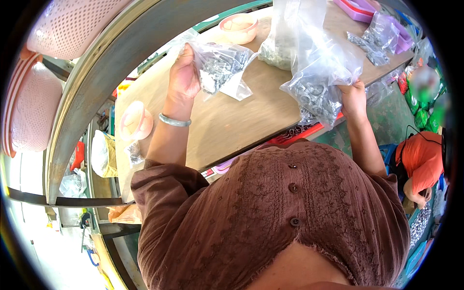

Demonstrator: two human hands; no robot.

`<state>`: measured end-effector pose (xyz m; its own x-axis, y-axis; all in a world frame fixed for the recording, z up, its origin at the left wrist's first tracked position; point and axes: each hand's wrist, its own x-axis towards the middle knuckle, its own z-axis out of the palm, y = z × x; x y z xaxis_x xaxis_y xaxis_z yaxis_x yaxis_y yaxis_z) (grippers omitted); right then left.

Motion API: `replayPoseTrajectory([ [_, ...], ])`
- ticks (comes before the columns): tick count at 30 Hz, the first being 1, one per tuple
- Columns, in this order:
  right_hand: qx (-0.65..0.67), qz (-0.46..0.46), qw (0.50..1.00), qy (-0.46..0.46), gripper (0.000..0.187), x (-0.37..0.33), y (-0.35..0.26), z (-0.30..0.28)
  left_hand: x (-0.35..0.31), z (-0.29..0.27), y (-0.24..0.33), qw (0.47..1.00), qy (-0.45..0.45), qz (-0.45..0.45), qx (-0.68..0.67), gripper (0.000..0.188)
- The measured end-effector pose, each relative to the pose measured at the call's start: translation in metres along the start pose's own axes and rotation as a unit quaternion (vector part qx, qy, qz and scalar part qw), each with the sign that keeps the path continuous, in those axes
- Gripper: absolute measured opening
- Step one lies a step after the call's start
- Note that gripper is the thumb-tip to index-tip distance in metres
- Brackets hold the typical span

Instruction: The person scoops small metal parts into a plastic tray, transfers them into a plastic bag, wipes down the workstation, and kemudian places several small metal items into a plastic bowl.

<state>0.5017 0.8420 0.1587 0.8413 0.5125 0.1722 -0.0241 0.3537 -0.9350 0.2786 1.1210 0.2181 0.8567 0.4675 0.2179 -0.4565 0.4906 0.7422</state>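
Note:
My left hand [185, 75] grips a clear plastic bag [223, 65] above the wooden table [222, 128]. Small grey metal-looking pieces lie inside it, along with something flat and white. At the table's near right edge my right hand [354, 99] is closed on the side of a second clear bag [316, 96], whose bottom bulges with similar grey pieces. Part of that hand's fingers is hidden by the plastic. Just behind, a taller clear bag [280, 48] of grey pieces stands on the table, partly overlapped by the second one.
Pink bowls [239, 28] sit at the table's far side and left end. Purple trays [355, 9] and small filled bags [379, 41] are at the far right. A curved-looking metal frame [72, 121] with pink baskets [36, 106] rises at left. A person in orange [420, 154] is at right.

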Motion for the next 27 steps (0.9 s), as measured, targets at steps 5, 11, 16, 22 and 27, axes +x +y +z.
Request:
replayPoseTrajectory([
  [5, -0.033, -0.005, 0.999, 0.018, 0.029, 0.009, -0.008, -0.026, 0.011, 0.019, -0.016, 0.995, 0.037, 0.035, 0.09, 0.03],
  [11, -0.024, -0.031, 0.999, 0.027, 0.025, 0.028, -0.015, -0.064, 0.022, 0.043, -0.031, 0.994, -0.001, 0.038, 0.107, 0.03],
  [16, -0.02, -0.043, 0.997, 0.059, 0.02, 0.039, -0.026, -0.09, 0.027, 0.076, -0.042, 0.986, -0.013, 0.058, 0.158, 0.029],
  [22, -0.057, -0.045, 0.993, 0.096, 0.02, 0.054, -0.031, -0.131, 0.054, 0.089, -0.064, 0.984, -0.061, 0.045, 0.159, 0.035],
  [27, -0.115, -0.064, 0.985, 0.111, 0.021, 0.064, -0.028, -0.129, 0.05, 0.112, -0.076, 0.983, -0.032, -0.033, 0.175, 0.039],
])
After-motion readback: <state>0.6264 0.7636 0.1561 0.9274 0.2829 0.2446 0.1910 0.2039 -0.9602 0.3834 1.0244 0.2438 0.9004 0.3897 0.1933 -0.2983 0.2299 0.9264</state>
